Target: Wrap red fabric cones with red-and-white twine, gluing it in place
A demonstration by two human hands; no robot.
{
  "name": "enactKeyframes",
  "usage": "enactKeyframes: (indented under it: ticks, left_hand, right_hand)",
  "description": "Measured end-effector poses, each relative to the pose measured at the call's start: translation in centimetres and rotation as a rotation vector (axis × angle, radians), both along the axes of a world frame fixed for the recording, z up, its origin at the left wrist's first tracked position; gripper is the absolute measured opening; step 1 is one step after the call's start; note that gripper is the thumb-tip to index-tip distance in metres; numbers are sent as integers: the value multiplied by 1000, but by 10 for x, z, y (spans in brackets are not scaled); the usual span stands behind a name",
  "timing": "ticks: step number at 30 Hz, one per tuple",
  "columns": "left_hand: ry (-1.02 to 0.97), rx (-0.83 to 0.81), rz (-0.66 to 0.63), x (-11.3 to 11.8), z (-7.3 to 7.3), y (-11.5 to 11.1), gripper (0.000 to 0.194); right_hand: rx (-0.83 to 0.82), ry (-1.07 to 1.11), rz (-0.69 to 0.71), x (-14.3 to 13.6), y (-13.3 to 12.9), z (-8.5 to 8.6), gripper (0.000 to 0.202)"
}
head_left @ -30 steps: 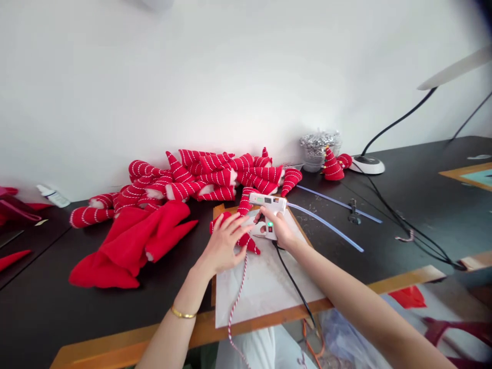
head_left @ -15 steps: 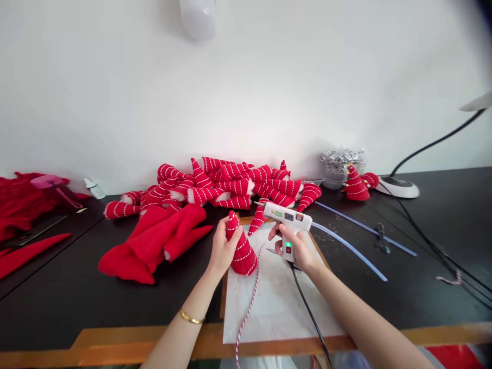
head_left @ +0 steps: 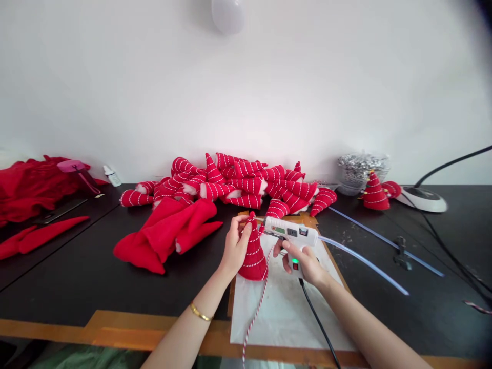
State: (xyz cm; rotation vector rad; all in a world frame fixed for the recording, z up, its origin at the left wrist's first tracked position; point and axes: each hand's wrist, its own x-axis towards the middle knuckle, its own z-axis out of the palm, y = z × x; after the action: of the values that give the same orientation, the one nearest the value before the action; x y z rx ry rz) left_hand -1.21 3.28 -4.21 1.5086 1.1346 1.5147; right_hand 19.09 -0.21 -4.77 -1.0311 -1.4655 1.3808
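My left hand [head_left: 235, 245] is closed round the side of a red felt cone [head_left: 254, 252] wound with red-and-white twisted cord. The cone stands tilted slightly over a white sheet [head_left: 249, 328], its tip up. A loose length of the cord [head_left: 258, 307] trails from the cone's base toward the table's front edge. In my right hand [head_left: 307, 264] is a white glue gun [head_left: 290, 233], gripped by its handle, with a green light lit. Its nozzle points left, close to the cone's upper part; whether it touches cannot be made out. A clear glue stick [head_left: 365, 265] sticks out of its back.
Behind lies a heap of striped red cones [head_left: 230, 187]. Red cloth [head_left: 165, 230] is at the left, with a small white bottle [head_left: 112, 176] beyond it. To the right are a tub of silver tinsel [head_left: 361, 171], a decorated cone [head_left: 375, 193] and a lamp base [head_left: 421, 199]. A black cable [head_left: 317, 318] hangs from the gun.
The glue gun's nozzle has come left and down to the cone's upper part. The cone is now more upright. The whole view has shifted left, so things appear further right.
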Motion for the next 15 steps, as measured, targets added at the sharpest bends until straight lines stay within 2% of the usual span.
enactKeyframes:
  ticks: [8,15]
  left_hand:
    - [180,133,54,-3,2,1,14]
    - [95,59,75,-4,-3,5,10]
  right_hand:
    - [26,-27,-33,-1,3,-2,48]
    - [-32,-97,-28,0,1,0,51]
